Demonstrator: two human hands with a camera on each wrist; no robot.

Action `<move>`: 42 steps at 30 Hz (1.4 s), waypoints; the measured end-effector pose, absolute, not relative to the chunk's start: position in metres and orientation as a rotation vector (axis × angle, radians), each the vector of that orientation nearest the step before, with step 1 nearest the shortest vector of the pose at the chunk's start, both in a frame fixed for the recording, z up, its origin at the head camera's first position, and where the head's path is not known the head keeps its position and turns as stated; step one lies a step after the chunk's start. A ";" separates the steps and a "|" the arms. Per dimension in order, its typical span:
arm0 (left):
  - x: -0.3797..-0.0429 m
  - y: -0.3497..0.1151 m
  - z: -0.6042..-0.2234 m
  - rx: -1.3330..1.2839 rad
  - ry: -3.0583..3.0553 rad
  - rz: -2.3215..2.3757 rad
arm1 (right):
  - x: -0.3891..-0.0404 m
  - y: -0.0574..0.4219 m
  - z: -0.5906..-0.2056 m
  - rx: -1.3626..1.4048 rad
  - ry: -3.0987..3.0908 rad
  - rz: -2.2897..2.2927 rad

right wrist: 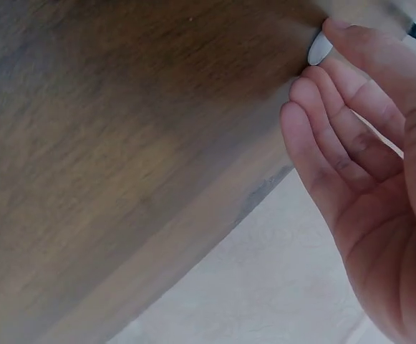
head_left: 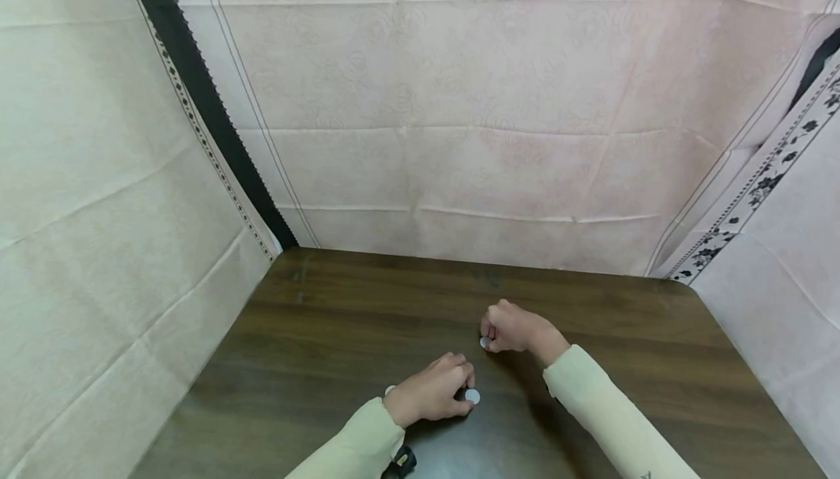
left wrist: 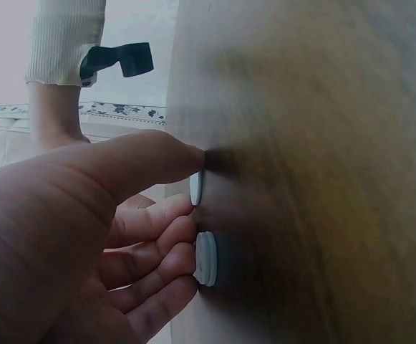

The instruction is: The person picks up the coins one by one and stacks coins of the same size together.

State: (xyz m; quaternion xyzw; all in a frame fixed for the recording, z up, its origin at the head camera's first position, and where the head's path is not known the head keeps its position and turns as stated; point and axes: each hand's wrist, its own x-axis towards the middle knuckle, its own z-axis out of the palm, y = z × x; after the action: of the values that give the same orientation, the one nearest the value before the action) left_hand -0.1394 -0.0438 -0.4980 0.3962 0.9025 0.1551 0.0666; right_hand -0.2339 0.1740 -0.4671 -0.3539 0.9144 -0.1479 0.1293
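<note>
My left hand (head_left: 434, 389) is low over the table, its thumb and index finger pinching a small white disc (head_left: 472, 396). That disc (left wrist: 196, 188) appears edge-on between thumb and index finger in the left wrist view. Near the left hand's other fingertips lies a thicker white piece (left wrist: 206, 259), which looks like stacked discs; whether the fingers touch it I cannot tell. Farther back and to the right, my right hand (head_left: 515, 327) pinches another white disc (head_left: 484, 343) at the tabletop. In the right wrist view this disc (right wrist: 320, 49) is between thumb and index finger, other fingers bent.
The brown wooden table (head_left: 367, 304) has rounded far corners. Pale cloth (head_left: 459, 100) hangs behind it and at both sides. A white piece (head_left: 390, 389) shows partly behind the left wrist. A black strap piece (head_left: 400, 461) is by the left sleeve.
</note>
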 end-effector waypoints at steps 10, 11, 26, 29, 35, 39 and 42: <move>-0.141 -0.045 -0.500 1.163 2.714 0.482 | -0.237 0.166 -0.475 -1.045 2.649 -0.339; -0.141 -0.045 -0.501 1.160 2.713 0.487 | -0.237 0.166 -0.476 -1.048 2.658 -0.316; -0.141 -0.045 -0.501 1.130 2.705 0.499 | -0.229 0.177 -0.476 -1.142 2.705 -0.390; -0.141 -0.045 -0.500 1.115 2.700 0.494 | -0.225 0.180 -0.475 -1.148 2.697 -0.382; -0.140 -0.044 -0.501 1.125 2.704 0.488 | -0.213 0.184 -0.476 -1.156 2.704 -0.359; -0.141 -0.044 -0.502 1.133 2.707 0.495 | -0.204 0.187 -0.479 -1.195 2.704 -0.402; -0.142 -0.044 -0.502 1.139 2.711 0.497 | -0.197 0.188 -0.482 -1.212 2.692 -0.428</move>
State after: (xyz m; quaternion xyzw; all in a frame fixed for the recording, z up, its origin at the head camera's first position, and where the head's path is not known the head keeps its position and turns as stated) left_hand -0.1423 -0.0439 -0.5024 0.3806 0.9062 0.1660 0.0794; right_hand -0.1974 0.1883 -0.4823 -0.4050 0.8996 -0.1429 0.0793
